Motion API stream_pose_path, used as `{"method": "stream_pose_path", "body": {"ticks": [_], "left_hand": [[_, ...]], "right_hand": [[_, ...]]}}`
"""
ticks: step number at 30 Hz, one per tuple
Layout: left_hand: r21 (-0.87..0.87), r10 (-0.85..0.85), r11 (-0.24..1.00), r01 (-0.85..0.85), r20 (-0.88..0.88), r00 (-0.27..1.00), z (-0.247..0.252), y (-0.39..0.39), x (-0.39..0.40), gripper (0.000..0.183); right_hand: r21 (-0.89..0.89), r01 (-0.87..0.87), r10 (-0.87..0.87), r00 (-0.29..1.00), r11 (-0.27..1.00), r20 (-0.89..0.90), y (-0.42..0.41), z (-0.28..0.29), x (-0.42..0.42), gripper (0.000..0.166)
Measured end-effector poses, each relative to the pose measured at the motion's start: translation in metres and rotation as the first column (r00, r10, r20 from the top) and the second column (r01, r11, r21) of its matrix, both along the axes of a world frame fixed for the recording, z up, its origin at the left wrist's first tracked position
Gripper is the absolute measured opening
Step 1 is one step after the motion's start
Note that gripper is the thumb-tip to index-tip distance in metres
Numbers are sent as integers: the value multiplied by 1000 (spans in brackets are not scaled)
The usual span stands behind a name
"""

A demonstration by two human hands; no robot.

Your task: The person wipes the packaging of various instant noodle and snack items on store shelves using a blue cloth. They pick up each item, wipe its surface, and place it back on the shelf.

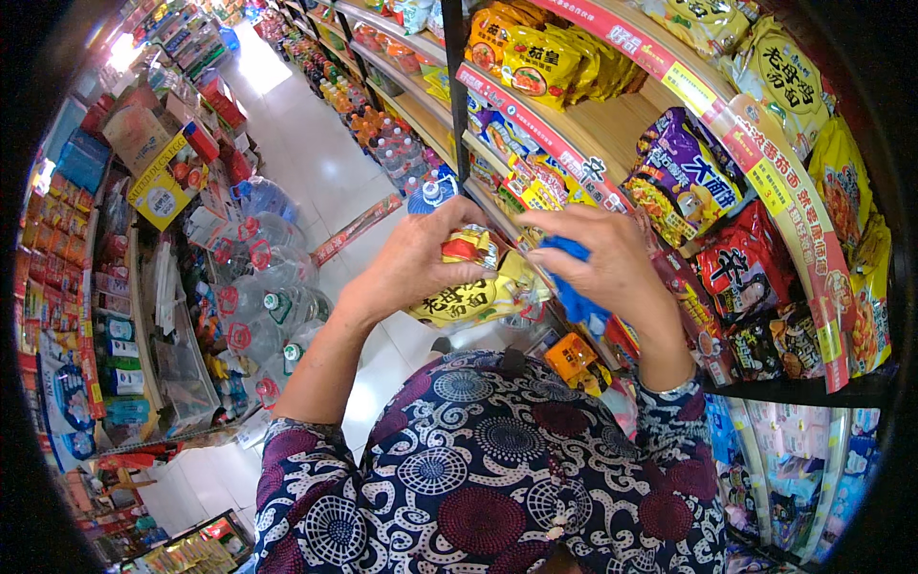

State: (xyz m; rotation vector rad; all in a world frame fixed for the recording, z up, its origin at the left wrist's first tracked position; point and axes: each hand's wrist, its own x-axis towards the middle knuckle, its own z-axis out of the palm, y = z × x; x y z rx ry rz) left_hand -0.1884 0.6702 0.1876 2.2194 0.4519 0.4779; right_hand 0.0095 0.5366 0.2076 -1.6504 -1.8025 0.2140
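In front of my chest, my left hand grips a yellow instant-noodle packet bearing dark writing. A second, red and yellow wrapper shows under the curled fingers; whether it is separate cannot be told. To the right, my right hand holds a crumpled blue cloth between thumb and fingers. The cloth hangs down close to the packet's right edge. Beside the right hand, a purple noodle packet and a red noodle packet stand on a wooden shelf.
Yellow noodle packets fill the shelf's far end. Shelf rails curve along the right. Large clear water bottles crowd the floor at left, below a yellow carton. A tiled aisle runs away between the shelves.
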Motion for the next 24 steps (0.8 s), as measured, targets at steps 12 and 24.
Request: {"method": "stream_pose_path", "body": {"ticks": [12,24], "left_hand": [[66,-97,992,107,-131,987,-22,15,-1,52],[-738,334,674,-25,275,902,-47,23,-32,44]], "right_hand": [[238,-28,50,995,971,-87,35,-47,-30,10],[17,195,-113,636,981,-764,24,-49,8,12]]}}
